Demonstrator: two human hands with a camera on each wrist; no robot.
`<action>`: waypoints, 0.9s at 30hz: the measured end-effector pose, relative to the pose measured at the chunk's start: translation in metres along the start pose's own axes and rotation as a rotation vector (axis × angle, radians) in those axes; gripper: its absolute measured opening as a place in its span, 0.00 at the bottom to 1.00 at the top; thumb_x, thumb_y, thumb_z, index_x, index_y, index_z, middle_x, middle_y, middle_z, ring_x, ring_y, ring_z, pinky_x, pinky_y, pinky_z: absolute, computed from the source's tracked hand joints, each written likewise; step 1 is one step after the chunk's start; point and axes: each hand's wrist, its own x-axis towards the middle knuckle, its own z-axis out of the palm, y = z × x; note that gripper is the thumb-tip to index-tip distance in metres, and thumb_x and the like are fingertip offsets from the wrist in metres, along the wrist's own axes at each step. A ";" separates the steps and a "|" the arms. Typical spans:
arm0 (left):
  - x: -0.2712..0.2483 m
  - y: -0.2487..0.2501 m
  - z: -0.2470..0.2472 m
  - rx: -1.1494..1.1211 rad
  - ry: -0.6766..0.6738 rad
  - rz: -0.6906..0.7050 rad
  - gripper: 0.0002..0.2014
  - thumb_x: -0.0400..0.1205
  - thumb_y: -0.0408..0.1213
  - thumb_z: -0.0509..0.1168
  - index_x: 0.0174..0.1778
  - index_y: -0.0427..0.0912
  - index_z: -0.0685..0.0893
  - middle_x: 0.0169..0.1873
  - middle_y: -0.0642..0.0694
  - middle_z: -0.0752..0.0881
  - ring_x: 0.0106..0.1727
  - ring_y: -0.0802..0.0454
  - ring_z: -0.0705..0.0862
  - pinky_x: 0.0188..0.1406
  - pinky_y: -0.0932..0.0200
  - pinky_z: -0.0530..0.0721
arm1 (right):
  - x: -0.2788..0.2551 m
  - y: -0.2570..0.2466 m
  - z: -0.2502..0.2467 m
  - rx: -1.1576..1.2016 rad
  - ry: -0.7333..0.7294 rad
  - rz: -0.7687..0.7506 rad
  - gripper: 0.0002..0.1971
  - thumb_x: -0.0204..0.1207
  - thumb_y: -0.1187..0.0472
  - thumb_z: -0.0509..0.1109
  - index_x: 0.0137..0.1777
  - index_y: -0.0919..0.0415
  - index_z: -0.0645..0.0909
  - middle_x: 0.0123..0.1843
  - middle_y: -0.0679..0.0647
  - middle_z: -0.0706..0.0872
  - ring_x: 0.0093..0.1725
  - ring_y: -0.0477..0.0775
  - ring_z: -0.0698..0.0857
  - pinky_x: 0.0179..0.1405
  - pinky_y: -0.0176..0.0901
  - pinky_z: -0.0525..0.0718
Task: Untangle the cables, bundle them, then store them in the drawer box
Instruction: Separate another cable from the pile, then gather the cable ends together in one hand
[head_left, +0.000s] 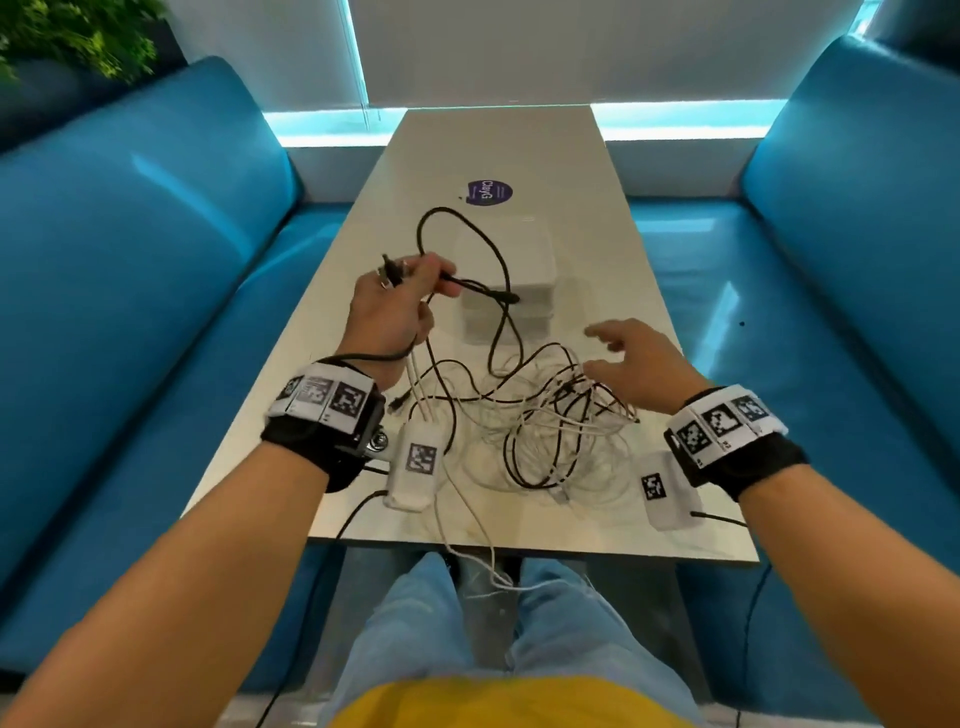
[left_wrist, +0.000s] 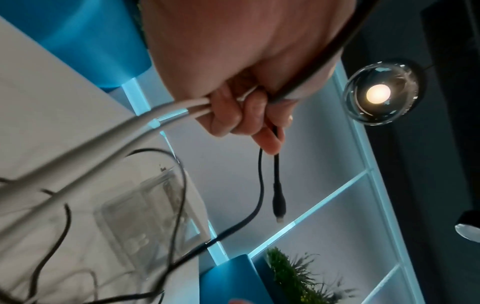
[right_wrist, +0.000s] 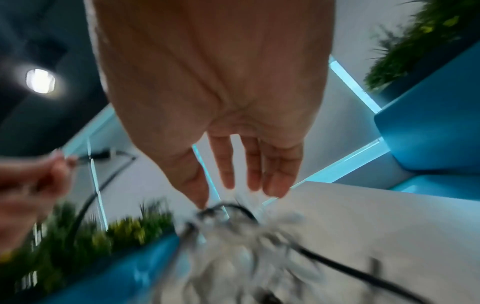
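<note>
A tangle of black and white cables (head_left: 540, 431) lies on the near half of the white table (head_left: 498, 145). My left hand (head_left: 400, 301) is raised above the table and grips several cable ends: a black cable (head_left: 483, 291) that loops up and over the box, plus white cables (left_wrist: 166, 111) running down to the pile. The black plug (left_wrist: 278, 193) dangles below my curled fingers. My right hand (head_left: 618, 353) hovers over the right side of the tangle with fingers spread and straight (right_wrist: 254, 164), holding nothing. The translucent white drawer box (head_left: 509, 280) stands mid-table behind the pile.
Blue benches (head_left: 130, 291) flank the table on both sides. A purple round sticker (head_left: 489, 192) sits beyond the box. One white cable (head_left: 483, 551) hangs off the near edge onto my lap. A green plant (head_left: 78, 36) is at the far left.
</note>
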 end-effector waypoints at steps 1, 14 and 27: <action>-0.003 0.005 0.000 0.029 -0.053 0.010 0.11 0.85 0.36 0.62 0.40 0.43 0.86 0.30 0.49 0.88 0.17 0.58 0.64 0.15 0.67 0.60 | 0.001 -0.007 -0.006 0.067 0.058 -0.014 0.27 0.74 0.62 0.72 0.74 0.54 0.74 0.67 0.56 0.78 0.63 0.54 0.81 0.59 0.40 0.75; -0.082 0.034 0.077 0.484 -0.804 0.116 0.10 0.84 0.38 0.65 0.44 0.39 0.90 0.31 0.46 0.89 0.24 0.61 0.75 0.23 0.69 0.71 | -0.066 -0.031 -0.056 0.685 -0.025 -0.155 0.12 0.83 0.66 0.57 0.47 0.53 0.81 0.36 0.54 0.86 0.36 0.47 0.84 0.45 0.46 0.83; -0.145 -0.016 0.163 0.655 -1.389 0.239 0.14 0.84 0.34 0.64 0.36 0.33 0.88 0.27 0.54 0.86 0.30 0.68 0.80 0.36 0.76 0.72 | -0.178 0.083 -0.071 0.581 -0.250 0.120 0.18 0.64 0.61 0.74 0.55 0.59 0.84 0.33 0.57 0.87 0.31 0.45 0.82 0.34 0.37 0.77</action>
